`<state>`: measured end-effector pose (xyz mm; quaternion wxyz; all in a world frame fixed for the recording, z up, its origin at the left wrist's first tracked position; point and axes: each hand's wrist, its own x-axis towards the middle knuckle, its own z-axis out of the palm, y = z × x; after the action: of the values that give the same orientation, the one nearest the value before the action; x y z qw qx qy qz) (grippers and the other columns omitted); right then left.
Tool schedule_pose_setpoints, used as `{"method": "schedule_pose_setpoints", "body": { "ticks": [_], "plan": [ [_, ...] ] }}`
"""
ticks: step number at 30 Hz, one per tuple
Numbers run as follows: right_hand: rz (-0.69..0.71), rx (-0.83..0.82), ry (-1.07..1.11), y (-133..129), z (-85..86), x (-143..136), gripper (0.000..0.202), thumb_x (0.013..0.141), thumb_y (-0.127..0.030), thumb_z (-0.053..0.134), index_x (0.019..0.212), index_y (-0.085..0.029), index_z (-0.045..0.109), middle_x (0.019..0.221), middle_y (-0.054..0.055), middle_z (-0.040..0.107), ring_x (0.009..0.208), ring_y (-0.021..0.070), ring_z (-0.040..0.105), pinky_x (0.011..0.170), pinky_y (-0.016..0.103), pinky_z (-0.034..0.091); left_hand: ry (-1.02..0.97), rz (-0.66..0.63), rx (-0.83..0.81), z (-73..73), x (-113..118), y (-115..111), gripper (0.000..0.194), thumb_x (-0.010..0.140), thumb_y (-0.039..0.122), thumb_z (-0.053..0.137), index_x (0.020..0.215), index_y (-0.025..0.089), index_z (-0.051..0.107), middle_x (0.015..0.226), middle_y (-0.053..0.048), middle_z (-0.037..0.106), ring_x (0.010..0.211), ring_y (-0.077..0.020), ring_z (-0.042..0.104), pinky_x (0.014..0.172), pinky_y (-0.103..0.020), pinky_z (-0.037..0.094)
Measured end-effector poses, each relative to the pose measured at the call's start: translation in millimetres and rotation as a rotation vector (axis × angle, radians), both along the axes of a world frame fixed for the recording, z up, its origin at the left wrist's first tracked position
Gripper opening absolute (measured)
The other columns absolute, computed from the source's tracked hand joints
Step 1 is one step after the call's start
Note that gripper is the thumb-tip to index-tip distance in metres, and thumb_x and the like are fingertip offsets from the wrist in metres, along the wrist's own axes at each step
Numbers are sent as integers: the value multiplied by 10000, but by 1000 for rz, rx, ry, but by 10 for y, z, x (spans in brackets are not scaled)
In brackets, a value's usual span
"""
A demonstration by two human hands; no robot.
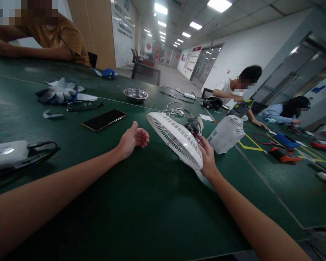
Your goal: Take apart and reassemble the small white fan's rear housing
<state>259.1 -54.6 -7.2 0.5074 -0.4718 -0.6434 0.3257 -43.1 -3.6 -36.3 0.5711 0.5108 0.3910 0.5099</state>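
Observation:
My right hand [208, 156] grips a white round fan grille [176, 136] at its right side, where a dark motor [194, 125] with wires sits behind it. The grille is tilted, its slotted face toward the left. To its left, my left hand [133, 140] is held above the table with nothing in it, thumb up and fingers loosely curved apart from the thumb. A white slotted plastic housing [226, 134] stands just beyond my right hand. A white cord [175, 107] lies behind the grille.
On the green table [130, 217] lie a phone [104, 119], a metal bowl [136, 95], gloves [58, 92] and a white device with black straps [9, 154]. An orange-black meter [284, 155] is at right. Several people sit around the table, one using a tool [240, 108].

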Motion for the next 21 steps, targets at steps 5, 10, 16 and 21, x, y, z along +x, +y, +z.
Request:
{"method": "schedule_pose_setpoints", "body": {
  "ticks": [5,10,16,21],
  "plan": [
    [37,177,-327,-61,27,35,669,878,-604,686,1425,-244,547,1197,106,747,1009,304,730,917,484,600,-162,-201,-259,121,18,-72,698,944,785,403,1033,176,732,892,-147,792,868,-296,769,758,-391,605],
    [61,273,-617,-26,-10,37,767,826,-575,750,1470,-232,514,1322,141,702,1088,332,716,1012,531,562,-269,-236,-460,219,42,-92,326,994,417,605,1047,127,742,992,-148,805,899,-253,785,877,-372,631],
    [87,346,-511,165,-12,266,579,936,-506,609,1448,-252,515,1169,89,711,1031,265,690,970,469,569,-264,-215,-485,239,81,-90,167,973,176,627,1051,111,759,1044,-158,801,869,-218,784,874,-356,645],
    [-351,350,-595,451,-104,486,708,849,-445,692,1485,-202,498,1412,179,590,1244,338,593,1043,545,512,-243,-172,-485,256,104,-97,144,964,167,627,1000,103,750,990,-168,794,840,-232,789,816,-351,658]
  ]
}}
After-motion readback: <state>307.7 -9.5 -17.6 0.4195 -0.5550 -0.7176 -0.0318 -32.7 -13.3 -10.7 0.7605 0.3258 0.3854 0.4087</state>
